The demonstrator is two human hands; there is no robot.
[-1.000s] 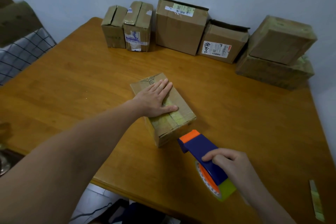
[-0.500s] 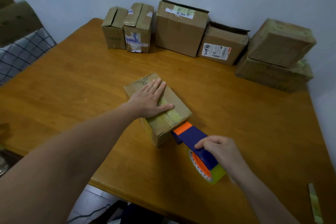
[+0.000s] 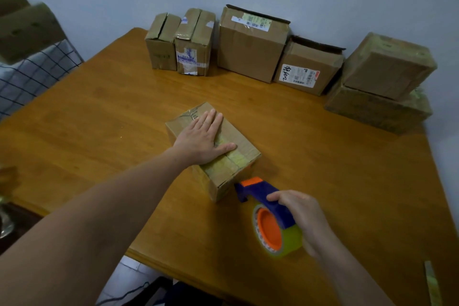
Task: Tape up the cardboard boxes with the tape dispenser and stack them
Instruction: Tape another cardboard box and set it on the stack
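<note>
A small cardboard box (image 3: 231, 169) with yellowish tape along its top seam lies in the middle of the wooden table (image 3: 99, 119). My left hand (image 3: 202, 140) rests flat on the box's top, fingers spread. My right hand (image 3: 301, 216) grips the handle of a blue and orange tape dispenser (image 3: 268, 213) carrying a yellow-green roll. The dispenser's orange nose touches the box's near right end face. Two taped boxes (image 3: 382, 82) stand stacked at the far right.
Along the wall stand several more cardboard boxes: two small ones (image 3: 181, 42), a tall one (image 3: 250, 45) and a labelled one (image 3: 308, 67). A strip of tape (image 3: 431, 281) lies near the table's right front edge. A chair with checked fabric (image 3: 29, 72) stands left.
My right hand has brought the tape dispenser forward and left until its nose meets the box's near end. The left hand has stayed pressed on the box top.
</note>
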